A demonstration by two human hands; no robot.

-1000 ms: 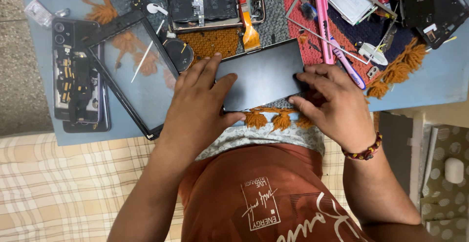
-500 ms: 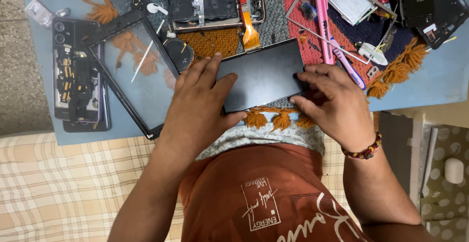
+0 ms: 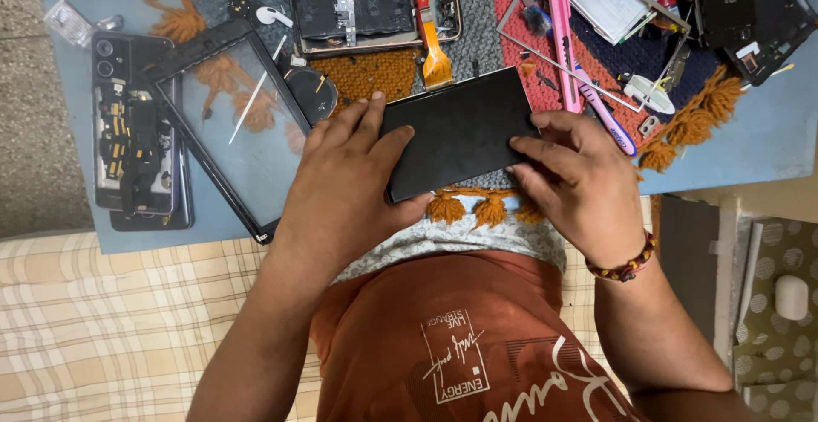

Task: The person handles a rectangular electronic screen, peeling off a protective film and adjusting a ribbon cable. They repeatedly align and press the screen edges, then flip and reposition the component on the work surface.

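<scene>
Black, flat and rectangular, the panel (image 3: 460,132) has a smooth matte face with no markings visible; it looks like a phone or tablet screen part, thin, with straight edges. It lies tilted at the near edge of the counter (image 3: 750,141), on a woven mat (image 3: 375,72) of grey, mustard and red yarn with orange tassels along its border.

Left hand (image 3: 345,183): palm down, fingers spread over the panel's left end, thumb pressing its near edge; grasping. Right hand (image 3: 579,179): fingers curled on the panel's right end, fingertips on the surface; grasping. A beaded bracelet (image 3: 626,264) sits on the right wrist.

Left of the panel: a clear glass screen frame (image 3: 230,124) with a black border, lying flat. Further left: an opened phone (image 3: 136,145), internals exposed. Beyond the panel: another opened device (image 3: 375,4) with a dark battery, and an orange-bristled brush (image 3: 433,47). A pink utility knife (image 3: 562,30) lies just right of the panel's far corner.
</scene>
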